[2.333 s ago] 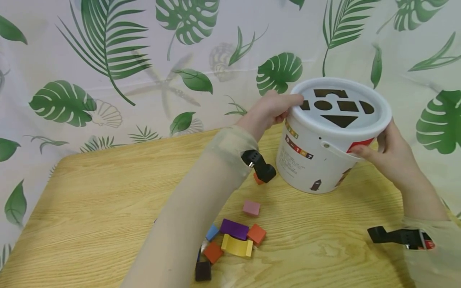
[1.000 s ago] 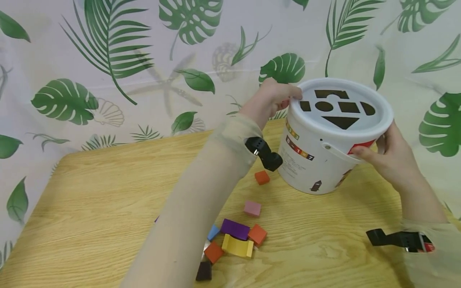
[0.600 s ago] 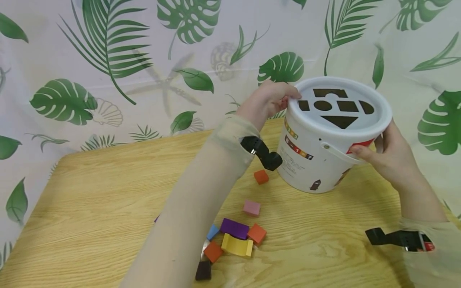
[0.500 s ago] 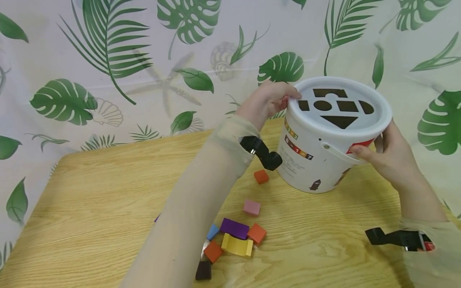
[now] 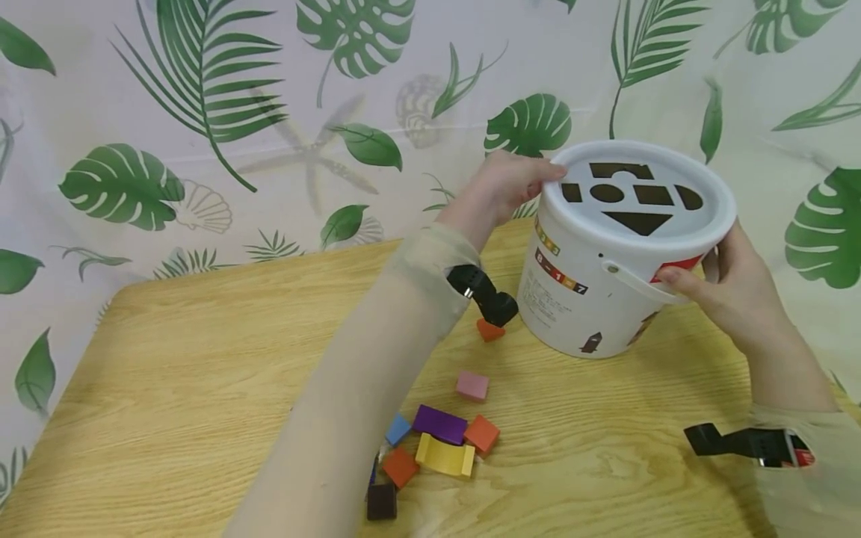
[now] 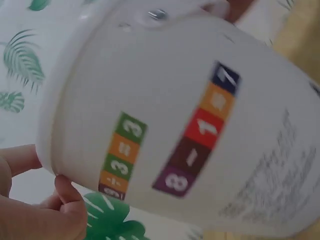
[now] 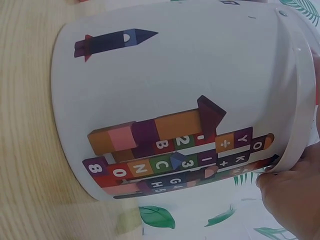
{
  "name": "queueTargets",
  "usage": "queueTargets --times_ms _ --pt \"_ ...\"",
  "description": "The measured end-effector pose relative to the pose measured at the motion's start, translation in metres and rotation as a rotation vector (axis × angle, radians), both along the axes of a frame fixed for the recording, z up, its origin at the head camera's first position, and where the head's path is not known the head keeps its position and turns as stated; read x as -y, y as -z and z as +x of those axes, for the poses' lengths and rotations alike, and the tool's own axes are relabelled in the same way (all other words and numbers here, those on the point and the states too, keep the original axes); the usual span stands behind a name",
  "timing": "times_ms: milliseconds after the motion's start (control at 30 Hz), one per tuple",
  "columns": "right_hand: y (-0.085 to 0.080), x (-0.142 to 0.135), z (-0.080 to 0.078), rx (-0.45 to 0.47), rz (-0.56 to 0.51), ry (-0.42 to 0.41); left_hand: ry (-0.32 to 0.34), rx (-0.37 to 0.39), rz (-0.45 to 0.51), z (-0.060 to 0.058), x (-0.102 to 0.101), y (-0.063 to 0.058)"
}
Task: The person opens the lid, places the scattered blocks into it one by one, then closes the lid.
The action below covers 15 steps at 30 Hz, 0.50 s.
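Note:
A white plastic bucket [image 5: 572,306] stands upright on the wooden table, at the right of the head view. On it sits a pale lid [image 5: 585,218] cut with shaped holes. My left hand [image 5: 501,187] pinches the rim at the left; the left wrist view shows a finger over the edge and the thumb beneath. On the opposite side my right hand [image 5: 740,299] grips the bucket by its upper wall, thumb in front beside the white handle [image 7: 301,95] and the other fingers mostly hidden behind.
Loose blocks lie left of the bucket: a pink block [image 5: 473,385], a purple block [image 5: 439,424], a yellow curved block [image 5: 445,456], a dark brown block [image 5: 382,501] and several others. An orange block [image 5: 491,330] is near the base. A leaf-patterned cloth [image 5: 417,45] hangs behind.
My left wrist has tilted and dipped slightly, so its strap camera covers part of the orange block near the bucket. Both hands keep their hold, and the bucket stands in the same place.

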State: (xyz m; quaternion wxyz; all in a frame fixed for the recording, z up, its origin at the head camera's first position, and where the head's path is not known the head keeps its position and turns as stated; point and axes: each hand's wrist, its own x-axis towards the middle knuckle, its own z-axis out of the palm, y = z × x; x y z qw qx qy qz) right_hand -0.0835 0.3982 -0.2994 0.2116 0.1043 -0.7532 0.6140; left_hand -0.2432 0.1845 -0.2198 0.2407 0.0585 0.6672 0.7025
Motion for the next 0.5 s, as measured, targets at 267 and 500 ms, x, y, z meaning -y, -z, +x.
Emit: queueTargets --times_ms 267,500 --pt "0.000 -0.001 0.000 0.015 0.079 0.049 0.069 -0.444 -0.223 0.006 0.009 0.011" --pt "0.001 0.000 -0.002 0.019 0.095 0.049 0.137 -0.661 -0.174 0.005 0.024 0.025"
